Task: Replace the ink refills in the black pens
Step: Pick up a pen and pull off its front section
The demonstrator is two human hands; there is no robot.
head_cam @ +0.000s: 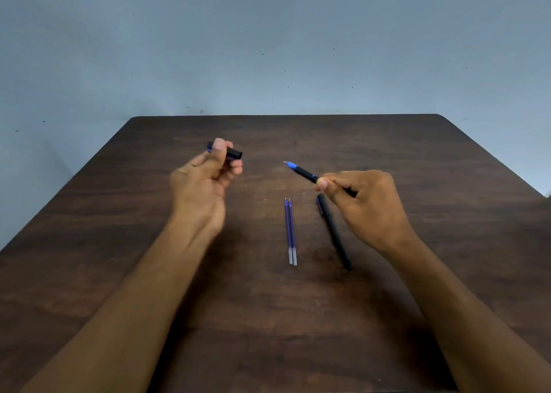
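Note:
My left hand (205, 175) holds a short black pen cap (234, 153) between thumb and fingers, lifted above the table at the left. My right hand (366, 204) grips an uncapped black pen (304, 172) by its barrel, its blue-collared tip pointing up and left toward the cap. Cap and pen tip are apart. Two blue ink refills (290, 231) lie side by side on the table between my hands. A second black pen (334, 231), capped, lies just right of the refills, partly under my right hand.
A dark brown wooden table (268, 318) fills the lower view, its far edge against a pale grey-blue wall (268, 49). Both forearms reach in from the bottom corners.

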